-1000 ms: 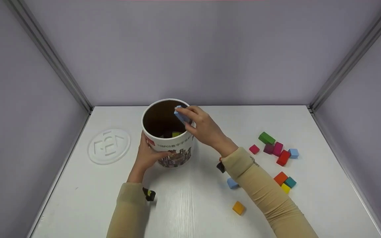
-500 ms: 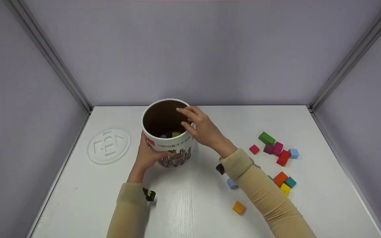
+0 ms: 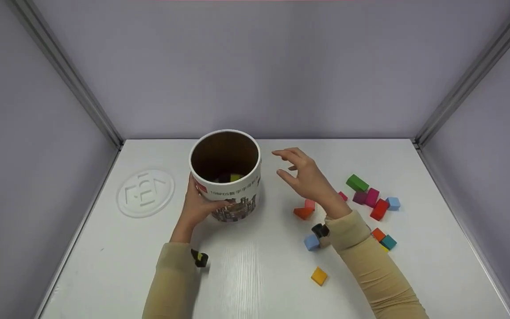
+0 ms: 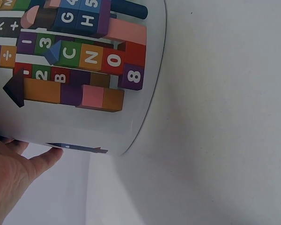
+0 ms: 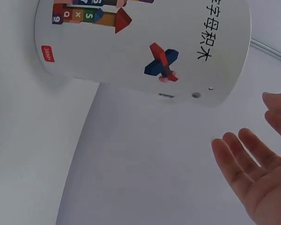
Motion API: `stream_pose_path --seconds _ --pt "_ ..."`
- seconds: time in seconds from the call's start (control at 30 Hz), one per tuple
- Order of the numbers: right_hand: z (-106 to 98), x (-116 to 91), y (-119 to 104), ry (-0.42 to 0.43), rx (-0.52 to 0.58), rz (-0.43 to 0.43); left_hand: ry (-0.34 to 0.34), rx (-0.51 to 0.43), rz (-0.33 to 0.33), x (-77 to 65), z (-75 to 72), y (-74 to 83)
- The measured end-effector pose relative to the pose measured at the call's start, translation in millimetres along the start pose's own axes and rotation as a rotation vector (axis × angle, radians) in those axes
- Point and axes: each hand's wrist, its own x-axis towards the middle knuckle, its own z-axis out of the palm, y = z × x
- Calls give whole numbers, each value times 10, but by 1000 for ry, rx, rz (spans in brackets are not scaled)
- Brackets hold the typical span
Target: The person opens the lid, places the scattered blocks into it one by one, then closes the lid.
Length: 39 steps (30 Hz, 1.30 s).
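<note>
Edging the white table (image 3: 237,288), grey walls (image 3: 255,66) rise — bucket (image 3: 244,195) between.

Block bucket (image 3: 241,188): white outside, dark brown inside, with black characters (image 5: 208,30), red label (image 3: 201,187), printed aeroplane (image 5: 162,62) in red and blue, and printed blocks (image 4: 68,54) in many colours, several patterned with white letters and digits. Lid (image 3: 145,193): whitish, patterned with letter shapes. Loose blocks: green (image 3: 357,183), plum (image 3: 360,197), magenta (image 3: 372,197), red (image 3: 379,209), pale blue (image 3: 393,204), teal (image 3: 388,242), amber (image 3: 319,276). Sleeves (image 3: 171,283): beige. Tabletop (image 3: 237,288): white. Wall (image 3: 272,66): greyish lilac.
</note>
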Motion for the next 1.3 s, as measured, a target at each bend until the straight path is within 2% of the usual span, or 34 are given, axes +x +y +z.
stream_pose_path --seconds 0.2,0.43,0.67,0.87,1.1,1.3 --pt "-63 -243 161 -95 -40 126 9 4 -3 2 -4 -17" --pt "-7 -556 307 -214 -99 249 25 10 -21 26 4 -324" --pt "129 -745 489 -302 -264 362 8 8 -24 -10 1 -2" --pt "283 -830 654 -364 -335 423 10 18 -37 -15 -6 22" --pt "425 -847 704 -451 -380 539 14 10 -49 -18 -10 29" --pt "479 -822 715 -452 -376 563 15 2 -42 -21 -16 23"
